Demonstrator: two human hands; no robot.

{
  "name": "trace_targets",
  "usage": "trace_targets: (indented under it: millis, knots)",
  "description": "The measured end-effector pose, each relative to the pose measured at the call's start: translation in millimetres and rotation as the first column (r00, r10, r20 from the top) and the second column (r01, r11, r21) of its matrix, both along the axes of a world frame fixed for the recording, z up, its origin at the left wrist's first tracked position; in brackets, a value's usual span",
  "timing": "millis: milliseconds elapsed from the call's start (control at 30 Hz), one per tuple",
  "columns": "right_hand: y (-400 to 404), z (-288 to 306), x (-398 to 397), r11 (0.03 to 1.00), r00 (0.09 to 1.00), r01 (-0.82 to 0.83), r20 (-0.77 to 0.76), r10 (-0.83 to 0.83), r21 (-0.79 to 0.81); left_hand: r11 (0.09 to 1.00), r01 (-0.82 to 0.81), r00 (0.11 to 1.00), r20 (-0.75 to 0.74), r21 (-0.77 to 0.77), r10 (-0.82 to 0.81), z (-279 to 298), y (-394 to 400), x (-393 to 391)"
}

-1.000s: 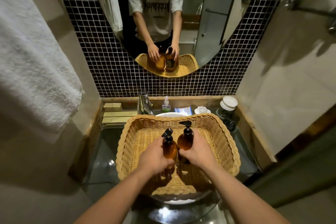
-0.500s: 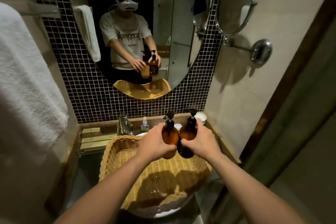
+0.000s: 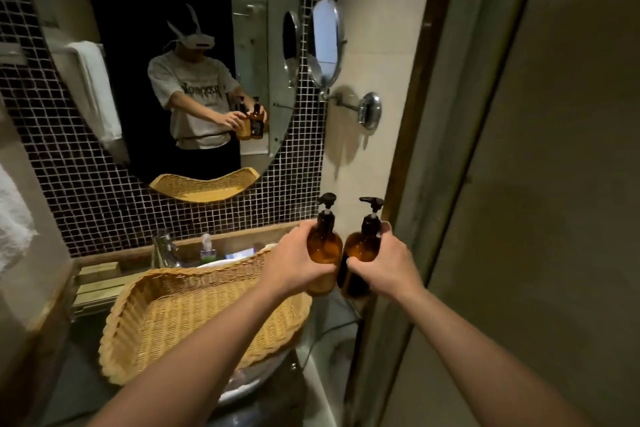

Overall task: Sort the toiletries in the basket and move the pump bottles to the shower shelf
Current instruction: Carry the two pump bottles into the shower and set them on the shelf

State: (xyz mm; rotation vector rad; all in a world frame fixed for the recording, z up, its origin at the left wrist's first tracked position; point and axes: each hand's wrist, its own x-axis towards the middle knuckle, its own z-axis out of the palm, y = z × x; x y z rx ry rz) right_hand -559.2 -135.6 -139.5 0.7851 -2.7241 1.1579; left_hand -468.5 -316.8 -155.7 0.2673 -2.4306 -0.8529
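Observation:
Two amber pump bottles with black pump heads are held upright, side by side and touching. My left hand (image 3: 298, 263) grips the left pump bottle (image 3: 323, 246). My right hand (image 3: 384, 265) grips the right pump bottle (image 3: 362, 248). Both bottles hang in the air just past the right end of the wicker basket (image 3: 166, 319), which lies on the washbasin with nothing visible inside it. No shower shelf is in view.
A glass door with a dark wooden frame (image 3: 412, 135) stands right beside the bottles. A round swivel mirror (image 3: 325, 45) juts from the wall above them. Behind the basket are a tap (image 3: 166, 250), small toiletries (image 3: 207, 250) and a white towel (image 3: 12, 225) at the left.
Both hands lifted the two bottles out of the basket and carried them right, toward the door frame. My view swung up and to the right.

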Motion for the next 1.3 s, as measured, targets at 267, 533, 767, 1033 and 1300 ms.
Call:
trace_targets:
  millis: [267, 533, 767, 1033, 1300]
  knots:
    - [187, 16, -31, 0.976, 0.977, 0.195, 0.104, -0.185, -0.094, 0.974, 0.205, 0.977, -0.081, 0.100, -0.197, 0, 166, -72]
    - [322, 17, -94, 0.910, 0.938, 0.346, 0.098, -0.332, -0.228, 0.910, 0.369, 0.929, -0.118, 0.188, -0.352, 6, 308, -179]
    - [378, 9, -200, 0.896, 0.920, 0.392, 0.076, -0.384, -0.211, 0.867, 0.443, 0.896, -0.128, 0.226, -0.425, 5, 363, -302]
    - [394, 21, -333, 0.873, 0.909, 0.417, 0.094, -0.407, -0.253, 0.892, 0.420, 0.903, -0.176, 0.168, -0.392, 17, 387, -443]
    - [368, 22, -475, 0.922, 0.956, 0.293, 0.111, -0.273, -0.252, 0.967, 0.222, 0.966, -0.166, 0.125, -0.200, 15, 365, -553]
